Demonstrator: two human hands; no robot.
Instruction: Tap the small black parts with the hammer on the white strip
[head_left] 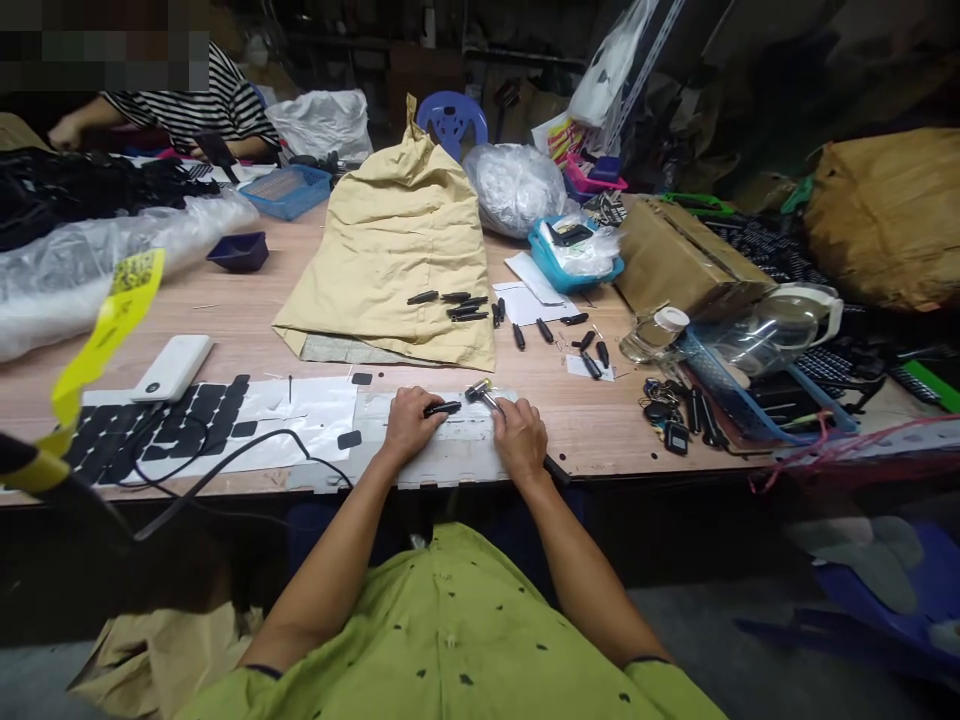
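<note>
My left hand (407, 426) is closed on a slim black part (445, 408), pressing it down on a pale grey board (450, 462) at the table's front edge. In my right hand (520, 438) is a small hammer (478, 390). Its metal head lies just above the board, to the right of the black part. The dark end of its handle sticks out behind the hand. Beyond my hands, several similar black parts (466, 308) lie on a beige cloth bag (401, 240). More loose black pieces (544, 330) are scattered to its right.
To the left are a white power bank (176, 368) with a cable and a sheet of black stickers (202, 420). A blue basket (750, 390), keys (664, 412), a glass jar (652, 335) and a cardboard box (675, 255) stand right. Someone in striped clothing (195, 105) sits across.
</note>
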